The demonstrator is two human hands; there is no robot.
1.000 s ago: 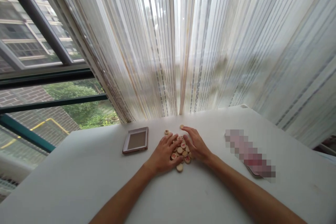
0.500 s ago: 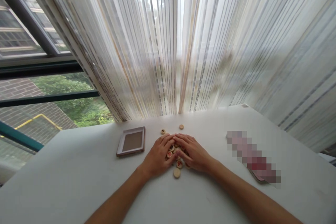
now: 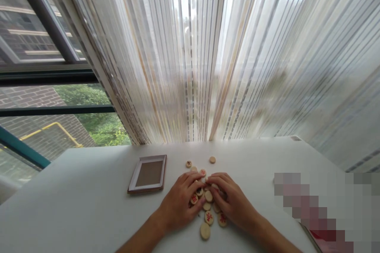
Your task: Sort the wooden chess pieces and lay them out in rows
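A heap of round wooden game pieces [image 3: 208,207] with red and dark characters lies on the white table [image 3: 89,205]. My left hand [image 3: 179,203] rests palm down on the heap's left side, fingers spread over the pieces. My right hand [image 3: 233,201] lies on the right side, fingers curved over the pieces, fingertips near those of the left. A few loose pieces sit beyond the hands, one at the far side [image 3: 212,159] and another [image 3: 189,163] to its left. One blank piece [image 3: 205,231] lies nearest me.
A small shallow box lid [image 3: 147,174] with a pale rim and brown inside lies left of the heap. A blurred-out flat object [image 3: 314,209] lies at the right. Striped sheer curtains [image 3: 222,59] hang behind the table; a window [image 3: 44,87] shows at left.
Both hands have drawn back toward me over the pieces, dragging and spreading the heap. The view has shifted, so table and lid sit lower in the frame.
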